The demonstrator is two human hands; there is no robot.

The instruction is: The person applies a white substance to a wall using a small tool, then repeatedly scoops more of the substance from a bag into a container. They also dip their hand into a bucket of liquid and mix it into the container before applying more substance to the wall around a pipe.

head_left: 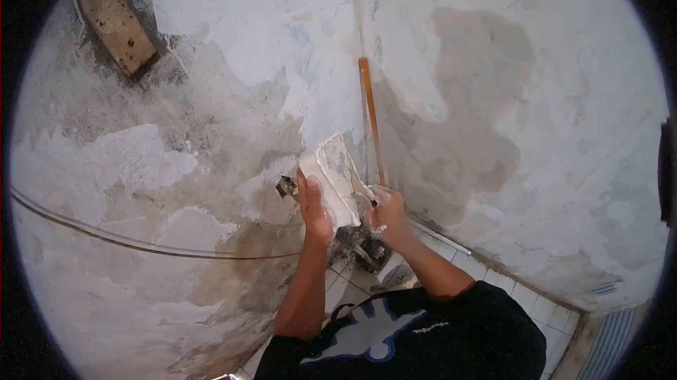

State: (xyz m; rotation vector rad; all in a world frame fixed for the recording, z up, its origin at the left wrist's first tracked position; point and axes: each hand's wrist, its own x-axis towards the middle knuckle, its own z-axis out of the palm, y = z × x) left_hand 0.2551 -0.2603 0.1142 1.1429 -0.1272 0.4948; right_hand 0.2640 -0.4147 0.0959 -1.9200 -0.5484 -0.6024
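A white, plaster-smeared container (331, 175) is held up in front of the wall corner, tilted. My left hand (314, 212) grips its left side, with fingers pointing up along it. At its right edge my right hand (386, 216) is closed round a dark-handled tool (374, 202) whose blade lies against the container; most of the handle is hidden by the fingers. White paste covers parts of both hands.
Patchy plastered walls (233, 20) meet at a corner behind the container. An orange-brown strip (369, 108) stands near the corner. A cable (141, 244) crosses the left wall. Wood (116, 24) is at upper left. Below are floor tiles (493, 280) and dark debris (370, 249).
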